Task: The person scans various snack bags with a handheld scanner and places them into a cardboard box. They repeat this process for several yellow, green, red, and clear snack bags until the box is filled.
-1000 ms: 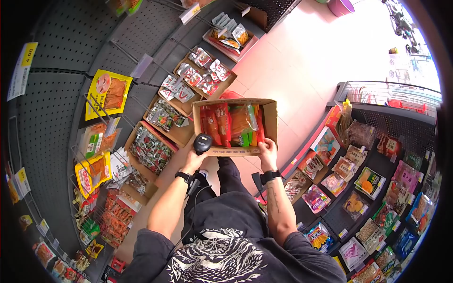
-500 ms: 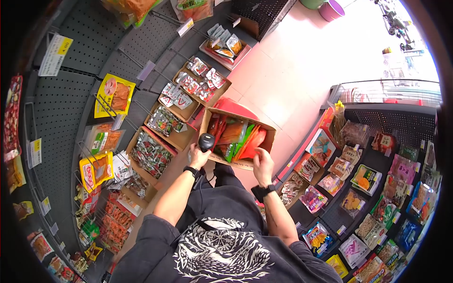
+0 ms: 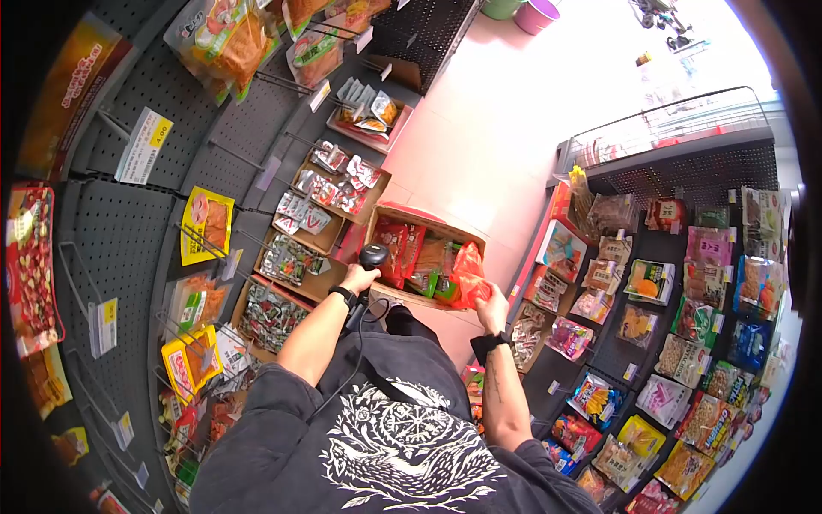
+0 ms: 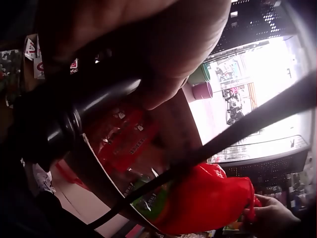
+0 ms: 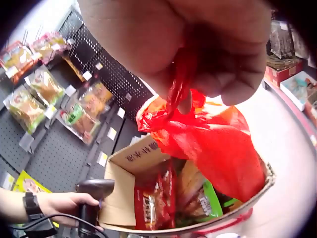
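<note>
My left hand (image 3: 358,279) grips a black handheld barcode scanner (image 3: 373,255) with a cable, at the left end of an open cardboard box (image 5: 120,199). Fingers of my right hand (image 3: 491,309) pinch the gathered, twisted top of a thin red plastic bag (image 5: 213,144). That bag bulges over the right part of the box and hides what lies beneath. Further left in the box are red snack packets (image 5: 151,206) and a clear packet with a green edge (image 5: 210,202). In the left wrist view the scanner's handle (image 4: 106,95) crosses under my fingers.
Shelving with hanging snack packs (image 3: 205,224) and open cartons of small packets (image 3: 289,259) stands to the left. Another rack of packaged snacks (image 3: 651,281) lines the right side. Between them runs a tiled floor (image 3: 479,137), with a purple bucket (image 3: 537,15) far off.
My right hand has left the box's rim and pulled the red bag's top upward. The box has tilted, and the head view has shifted. The scanner stays in my left hand.
</note>
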The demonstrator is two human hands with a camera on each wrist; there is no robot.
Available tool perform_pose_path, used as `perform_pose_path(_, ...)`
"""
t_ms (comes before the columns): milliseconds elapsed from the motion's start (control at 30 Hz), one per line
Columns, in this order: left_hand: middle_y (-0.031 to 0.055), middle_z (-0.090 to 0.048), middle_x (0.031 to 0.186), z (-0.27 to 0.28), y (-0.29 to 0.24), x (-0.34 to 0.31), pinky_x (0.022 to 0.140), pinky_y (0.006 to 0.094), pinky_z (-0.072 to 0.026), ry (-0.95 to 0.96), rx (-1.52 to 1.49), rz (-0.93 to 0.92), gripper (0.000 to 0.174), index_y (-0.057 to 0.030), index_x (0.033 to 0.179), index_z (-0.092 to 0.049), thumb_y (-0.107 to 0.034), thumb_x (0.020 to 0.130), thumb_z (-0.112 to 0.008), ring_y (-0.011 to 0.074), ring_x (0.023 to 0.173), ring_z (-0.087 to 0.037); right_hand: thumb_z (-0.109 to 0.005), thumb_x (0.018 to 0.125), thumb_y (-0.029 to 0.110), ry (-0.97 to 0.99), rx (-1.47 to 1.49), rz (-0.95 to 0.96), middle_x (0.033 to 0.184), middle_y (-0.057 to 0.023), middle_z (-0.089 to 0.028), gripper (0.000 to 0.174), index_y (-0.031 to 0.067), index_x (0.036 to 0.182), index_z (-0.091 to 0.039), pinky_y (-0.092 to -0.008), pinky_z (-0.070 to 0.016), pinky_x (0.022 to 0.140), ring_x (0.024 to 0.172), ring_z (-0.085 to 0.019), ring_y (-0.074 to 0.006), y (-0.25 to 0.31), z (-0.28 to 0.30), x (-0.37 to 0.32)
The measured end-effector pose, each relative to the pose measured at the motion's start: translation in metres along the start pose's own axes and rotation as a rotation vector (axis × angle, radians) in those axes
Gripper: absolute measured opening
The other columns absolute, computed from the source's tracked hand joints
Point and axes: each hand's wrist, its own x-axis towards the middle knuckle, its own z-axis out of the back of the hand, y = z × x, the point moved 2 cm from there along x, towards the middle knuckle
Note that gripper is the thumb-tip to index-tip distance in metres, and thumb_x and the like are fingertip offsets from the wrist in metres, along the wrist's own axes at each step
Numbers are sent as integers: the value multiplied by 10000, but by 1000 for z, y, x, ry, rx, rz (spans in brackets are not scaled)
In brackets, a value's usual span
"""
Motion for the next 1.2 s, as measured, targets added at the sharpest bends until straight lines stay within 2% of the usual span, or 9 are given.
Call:
perform_pose_path(100,133,-678,824,14,-13,-11,691,368,-498,20,-46,81,314,-21,886,-679,-234,658,-715,207,755,-642,-620,801,99,-178,183,-49,788,-101,-668,190,20,969,-659,-277,-498,637,681,-623,-129,38,43,-32)
perform_pose_path(233,151,-669,926,31,-71,-48,753,363,-499,-262,101,-502,365,10,956,-617,-178,665,-731,260,833,-648,-565,863,59,-257,835,-7,720,16,-584,90,25,923,-622,-252,-447,571,615,-525,-83,69,74,-55)
perform_pose_path(433,22,-612,1117,14,-171,-140,907,315,-452,821,-298,-355,426,-33,1186,-553,-55,792,-711,135,1014,-560,-552,915,94,-125,768,367,823,-13,-629,133,-5,983,-610,-230,-462,702,767,-574,-91,135,47,-54)
perform_pose_path(500,29,-598,1129,19,-213,-187,915,299,-445,734,-375,-460,411,-46,1197,-555,-35,808,-687,121,1020,-554,-533,927,120,15,810,285,935,-60,-654,182,-13,1025,-611,-275,-482,782,872,-603,-143,173,32,-56)
perform_pose_path(600,56,-602,1122,3,-196,-177,885,308,-476,605,-676,-550,356,-68,1205,-550,-36,858,-618,144,990,-587,-477,947,156,43,638,553,1147,-143,-606,271,4,1140,-592,-350,-454,913,1052,-572,-252,160,-4,-28)
perform_pose_path(700,67,-613,1095,17,-206,-182,878,329,-501,484,-921,-256,278,-46,1182,-557,-81,907,-554,180,977,-611,-472,944,172,266,444,760,1208,-153,-580,363,62,1287,-516,-380,-417,978,1138,-517,-311,174,2,-33)
perform_pose_path(867,56,-613,1104,21,-201,-197,831,310,-501,439,-793,-243,319,-44,1183,-568,-95,874,-624,165,992,-597,-676,791,239,445,329,872,1416,-176,-350,559,64,1290,-497,-412,-427,984,1244,-437,-362,148,-13,-44)
perform_pose_path(1000,28,-648,953,-7,-182,-217,721,276,-498,66,-288,-505,269,-28,1038,-618,-83,787,-700,122,858,-616,-739,610,27,587,480,727,983,-161,-644,533,57,1105,-544,-384,-516,830,928,-623,-350,160,1,-52)
perform_pose_path(1200,35,-638,982,-1,-154,-210,810,287,-473,-415,-628,-379,309,-15,1044,-613,41,739,-616,149,873,-608,-657,655,9,394,473,805,944,-135,-629,400,62,1051,-630,-364,-511,766,884,-629,-300,138,0,-25)
